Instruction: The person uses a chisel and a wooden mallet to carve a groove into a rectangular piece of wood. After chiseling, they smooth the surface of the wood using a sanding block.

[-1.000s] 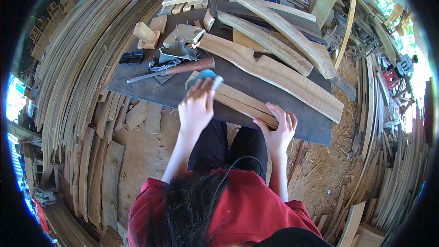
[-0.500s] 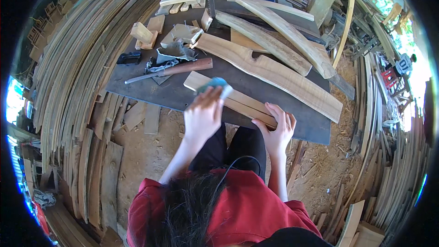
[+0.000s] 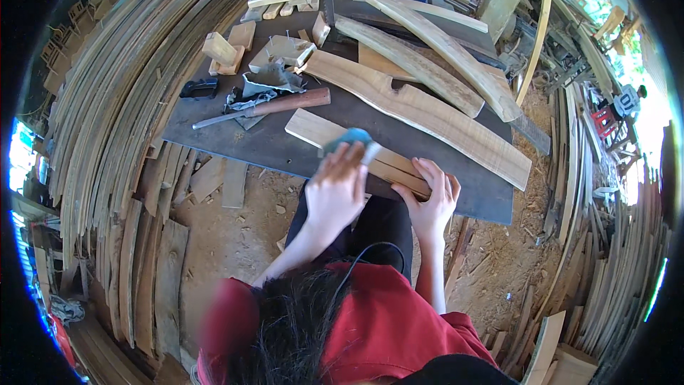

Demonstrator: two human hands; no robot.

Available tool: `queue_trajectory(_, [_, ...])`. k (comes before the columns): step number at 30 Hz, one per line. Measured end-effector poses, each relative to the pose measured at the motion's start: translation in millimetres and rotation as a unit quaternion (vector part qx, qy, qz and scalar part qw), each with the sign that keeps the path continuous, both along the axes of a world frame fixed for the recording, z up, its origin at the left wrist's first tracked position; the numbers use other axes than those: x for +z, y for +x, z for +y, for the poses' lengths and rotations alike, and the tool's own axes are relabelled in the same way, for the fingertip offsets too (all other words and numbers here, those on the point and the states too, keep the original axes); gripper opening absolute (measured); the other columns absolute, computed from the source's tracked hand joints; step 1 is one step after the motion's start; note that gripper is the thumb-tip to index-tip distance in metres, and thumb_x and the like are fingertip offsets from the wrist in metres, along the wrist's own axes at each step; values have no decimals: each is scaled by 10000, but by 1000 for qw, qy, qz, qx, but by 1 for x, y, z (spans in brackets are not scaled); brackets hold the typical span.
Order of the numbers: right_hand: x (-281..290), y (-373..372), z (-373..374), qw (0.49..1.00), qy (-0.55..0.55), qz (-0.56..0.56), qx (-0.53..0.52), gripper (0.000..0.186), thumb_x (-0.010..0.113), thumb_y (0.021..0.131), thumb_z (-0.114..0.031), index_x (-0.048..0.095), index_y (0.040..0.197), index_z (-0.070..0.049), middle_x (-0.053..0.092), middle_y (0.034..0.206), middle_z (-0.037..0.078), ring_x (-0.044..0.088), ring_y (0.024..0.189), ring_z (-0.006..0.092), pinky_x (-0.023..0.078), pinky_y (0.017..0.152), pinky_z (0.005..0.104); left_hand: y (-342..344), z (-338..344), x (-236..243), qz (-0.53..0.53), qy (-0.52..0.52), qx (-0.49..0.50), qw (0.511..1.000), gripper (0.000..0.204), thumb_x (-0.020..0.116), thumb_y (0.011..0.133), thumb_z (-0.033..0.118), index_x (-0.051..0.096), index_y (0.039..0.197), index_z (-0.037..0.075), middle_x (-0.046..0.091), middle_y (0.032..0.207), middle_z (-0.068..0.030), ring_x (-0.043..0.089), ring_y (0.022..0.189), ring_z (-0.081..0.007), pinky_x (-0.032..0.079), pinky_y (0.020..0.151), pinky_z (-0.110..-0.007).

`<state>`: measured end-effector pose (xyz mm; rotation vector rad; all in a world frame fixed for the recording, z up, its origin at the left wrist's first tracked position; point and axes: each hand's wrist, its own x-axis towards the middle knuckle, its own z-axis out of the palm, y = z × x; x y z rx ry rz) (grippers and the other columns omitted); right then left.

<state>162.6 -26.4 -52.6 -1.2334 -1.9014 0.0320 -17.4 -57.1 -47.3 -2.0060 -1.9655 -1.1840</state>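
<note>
A short pale wooden board [image 3: 313, 130] lies slantwise on the dark work table [image 3: 235, 144], near its front edge. My left hand [image 3: 336, 187] presses a teal sanding block [image 3: 350, 140] against the board's middle; the hand is blurred. My right hand [image 3: 431, 199] grips the board's near right end and holds it down against the table edge.
Long curved wooden planks [image 3: 420, 110] lie across the table's right side. A hammer with a wooden handle [image 3: 274, 105], a crumpled grey cloth [image 3: 267, 82], a black tool [image 3: 198, 88] and small wood blocks [image 3: 222, 51] sit at the back left. Stacks of bent strips [image 3: 107, 135] surround the sawdust floor.
My left hand has slid the teal block along the board to the right and toward me. My right hand has kept its hold on the board's end.
</note>
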Motion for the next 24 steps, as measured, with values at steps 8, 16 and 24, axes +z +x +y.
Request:
queue_trajectory(8, [0, 1, 1, 1000, -1, -8, 2, 590, 807, 694, -375, 554, 1161, -118, 700, 1052, -1, 632, 961, 191, 364, 978, 417, -5, 28, 8, 59, -22, 108, 992, 296, 484, 951, 205, 640, 1165, 72, 634, 1187, -158, 624, 1076, -326, 570, 781, -395])
queue_trajectory(16, [1, 1, 1, 1000, -9, -2, 0, 604, 805, 705, -368, 531, 1180, -116, 703, 1052, 0, 633, 952, 191, 360, 971, 402, 26, 5, 14, 50, -32, 27, 998, 302, 519, 923, 205, 605, 1153, 30, 627, 1146, -169, 632, 994, -356, 554, 779, -401])
queue_trajectory(24, [10, 3, -3, 999, -18, -35, 24, 554, 796, 712, -350, 553, 1149, -112, 684, 1102, -3, 621, 972, 191, 358, 970, 415, -29, 33, 12, 20, -93, 178, 979, 378, 415, 982, 290, 595, 1228, 66, 579, 1264, -181, 643, 991, -364, 567, 777, -452])
